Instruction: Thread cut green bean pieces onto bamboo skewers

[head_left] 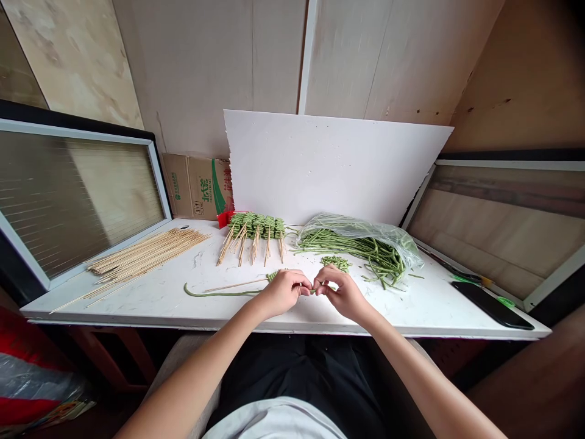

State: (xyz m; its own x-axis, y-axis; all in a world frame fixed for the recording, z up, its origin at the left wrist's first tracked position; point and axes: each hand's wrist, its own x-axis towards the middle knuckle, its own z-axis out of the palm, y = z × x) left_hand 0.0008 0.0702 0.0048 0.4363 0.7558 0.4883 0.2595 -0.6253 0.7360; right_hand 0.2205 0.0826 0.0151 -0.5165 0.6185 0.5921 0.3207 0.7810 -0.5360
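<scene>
My left hand [283, 291] and my right hand [340, 292] meet over the front middle of the white table [150, 299], fingers pinched together. Between them is a long green bean [214, 293] that trails left across the table, beside a thin bamboo skewer [233, 285]. Whether the right hand grips the bean or the skewer tip I cannot tell. Behind the hands lies a row of finished skewers with coiled green beans [256, 228].
A pile of bare bamboo skewers [146, 255] lies at the left. A clear plastic bag of long green beans [365, 244] is at the right, with cut pieces [336, 262] near it. A black phone [491, 303] lies at the far right edge. A white board [329, 164] leans at the back.
</scene>
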